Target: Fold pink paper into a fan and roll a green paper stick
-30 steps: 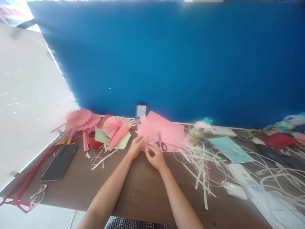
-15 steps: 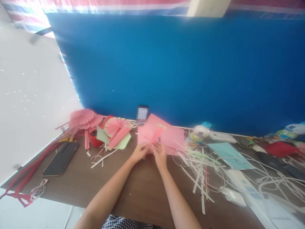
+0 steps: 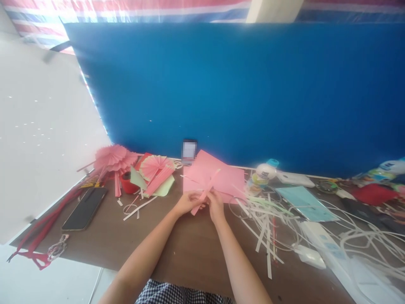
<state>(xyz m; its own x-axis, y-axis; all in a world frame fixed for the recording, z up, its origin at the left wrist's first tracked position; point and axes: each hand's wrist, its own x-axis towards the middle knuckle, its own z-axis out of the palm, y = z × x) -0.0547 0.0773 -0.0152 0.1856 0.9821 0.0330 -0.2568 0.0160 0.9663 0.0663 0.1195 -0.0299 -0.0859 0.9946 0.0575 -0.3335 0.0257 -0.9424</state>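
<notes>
Pinching the folded pink strip (image 3: 205,192) between left hand (image 3: 189,201) and right hand (image 3: 216,202), each grip should stay closed tight so pleats hold above the surface (image 3: 190,249).

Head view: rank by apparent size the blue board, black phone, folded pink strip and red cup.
1. blue board
2. black phone
3. folded pink strip, in both hands
4. red cup, partly hidden, so 3 and 4 are unsure.

Small upright device (image 3: 189,150) at blue board: face pixelated, unreadable. Folded pink strip (image 3: 205,192): middle hidden inside hands (image 3: 202,201). Bench (image 3: 190,245) cut by right edge. Bottle (image 3: 261,175) label too small.
</notes>
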